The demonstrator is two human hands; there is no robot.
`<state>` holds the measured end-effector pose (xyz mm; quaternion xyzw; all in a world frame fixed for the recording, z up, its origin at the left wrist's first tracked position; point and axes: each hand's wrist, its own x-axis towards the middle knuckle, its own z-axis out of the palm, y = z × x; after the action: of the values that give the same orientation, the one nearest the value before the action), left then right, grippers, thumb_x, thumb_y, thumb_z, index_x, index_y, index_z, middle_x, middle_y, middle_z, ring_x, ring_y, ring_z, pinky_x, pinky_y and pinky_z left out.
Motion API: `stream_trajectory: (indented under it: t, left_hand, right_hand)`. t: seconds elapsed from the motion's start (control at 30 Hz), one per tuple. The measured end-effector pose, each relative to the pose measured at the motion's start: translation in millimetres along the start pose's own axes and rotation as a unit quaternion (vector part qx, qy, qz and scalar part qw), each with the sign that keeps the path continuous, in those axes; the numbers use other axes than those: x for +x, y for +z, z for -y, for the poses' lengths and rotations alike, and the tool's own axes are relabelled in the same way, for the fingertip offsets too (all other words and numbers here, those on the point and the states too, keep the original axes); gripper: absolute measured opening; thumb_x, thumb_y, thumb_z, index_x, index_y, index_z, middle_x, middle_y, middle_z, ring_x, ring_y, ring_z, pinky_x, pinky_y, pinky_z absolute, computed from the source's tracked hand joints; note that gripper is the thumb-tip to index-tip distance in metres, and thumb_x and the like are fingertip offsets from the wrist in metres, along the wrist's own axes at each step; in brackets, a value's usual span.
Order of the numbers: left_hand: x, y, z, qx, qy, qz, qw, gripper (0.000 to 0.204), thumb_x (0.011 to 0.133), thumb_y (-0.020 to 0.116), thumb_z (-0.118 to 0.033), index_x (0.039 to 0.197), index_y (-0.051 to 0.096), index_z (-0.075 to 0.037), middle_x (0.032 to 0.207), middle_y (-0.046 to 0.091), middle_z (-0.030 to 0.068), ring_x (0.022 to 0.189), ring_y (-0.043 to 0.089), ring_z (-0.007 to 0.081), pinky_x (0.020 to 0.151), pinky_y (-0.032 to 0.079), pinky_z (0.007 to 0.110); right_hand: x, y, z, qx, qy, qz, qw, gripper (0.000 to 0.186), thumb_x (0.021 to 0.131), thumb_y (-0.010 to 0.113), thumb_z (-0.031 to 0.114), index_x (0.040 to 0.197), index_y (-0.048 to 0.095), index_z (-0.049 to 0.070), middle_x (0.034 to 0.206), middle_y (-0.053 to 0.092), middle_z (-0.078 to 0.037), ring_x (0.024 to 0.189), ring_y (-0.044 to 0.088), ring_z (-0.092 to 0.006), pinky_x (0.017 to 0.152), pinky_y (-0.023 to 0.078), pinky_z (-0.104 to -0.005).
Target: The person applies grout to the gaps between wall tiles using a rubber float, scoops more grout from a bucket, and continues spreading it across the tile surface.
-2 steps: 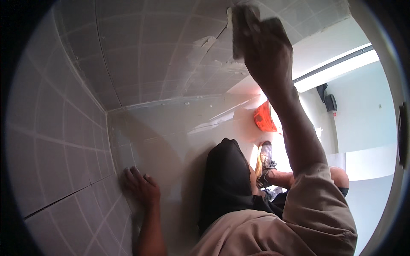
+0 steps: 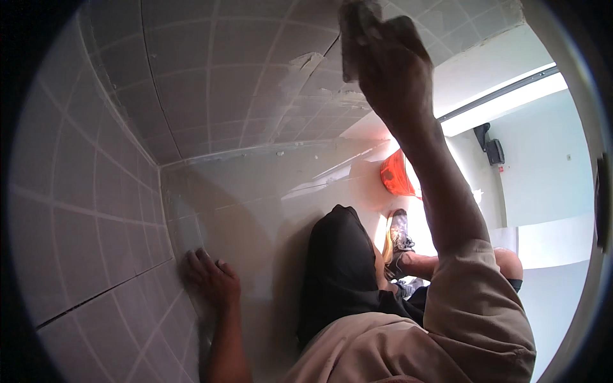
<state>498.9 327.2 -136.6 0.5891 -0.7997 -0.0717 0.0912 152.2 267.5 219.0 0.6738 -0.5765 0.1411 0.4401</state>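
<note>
Tiled wall (image 2: 236,83): I see pale smears (image 2: 310,60)
Floor (image 2: 249,223): orange bucket (image 2: 396,175)
Right hand (image 2: 397,73): clasping blurred flat object (image 2: 349,57)
Left hand (image 2: 216,279): loosely spread, empty

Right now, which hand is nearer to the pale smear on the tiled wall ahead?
Right. The right hand is raised beside the pale smear, to its right in the picture; the left hand is farther off, low down by the left tiled wall.
</note>
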Motion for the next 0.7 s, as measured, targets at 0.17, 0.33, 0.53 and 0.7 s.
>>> stream_trajectory:
  t: [0.17, 0.33, 0.53, 0.7]
  left_hand:
    - [-1, 6, -5, 0.024, 0.006, -0.031, 0.999, 0.060, 0.093, 0.049, -0.030, 0.146, 0.042, -0.004, 0.155, 0.038, 0.0172, 0.139, 0.039, 0.0443, 0.111, 0.030, 0.061]
    - [-3, 7, 4, 0.046, 0.010, -0.015, 0.999, 0.059, 0.094, 0.049, -0.032, 0.147, 0.042, -0.006, 0.156, 0.037, 0.0173, 0.139, 0.039, 0.0446, 0.111, 0.031, 0.061]
    - [-5, 7, 2, 0.031, 0.008, -0.043, 0.999, 0.062, 0.094, 0.050, -0.033, 0.149, 0.039, -0.007, 0.157, 0.036, 0.0184, 0.138, 0.040, 0.0441, 0.109, 0.034, 0.059]
    - [-1, 7, 6, 0.023, 0.023, -0.035, 0.999, 0.060, 0.094, 0.048, -0.032, 0.148, 0.041, -0.006, 0.157, 0.036, 0.0181, 0.139, 0.040, 0.0415, 0.108, 0.035, 0.057]
  right_hand:
    - [-67, 32, 12, 0.068, 0.124, 0.171, 0.975, 0.038, 0.090, 0.060, 0.006, 0.127, 0.059, 0.004, 0.106, 0.062, -0.020, 0.086, 0.066, -0.0382, 0.074, 0.059, -0.0473]
    - [-46, 32, 46, 0.099, 0.143, 0.138, 0.975, 0.042, 0.084, 0.062, 0.002, 0.125, 0.058, 0.006, 0.106, 0.062, -0.021, 0.093, 0.067, -0.0395, 0.075, 0.059, -0.0482]
    - [-73, 33, 42, -0.002, 0.097, 0.251, 0.963, 0.051, 0.084, 0.058, -0.001, 0.132, 0.059, 0.015, 0.119, 0.062, -0.014, 0.102, 0.064, -0.0319, 0.081, 0.059, -0.0422]
    - [-48, 23, 2, -0.011, 0.003, 0.173, 0.985, 0.055, 0.082, 0.059, -0.001, 0.134, 0.060, 0.018, 0.122, 0.062, -0.010, 0.099, 0.063, -0.0310, 0.077, 0.059, -0.0401]
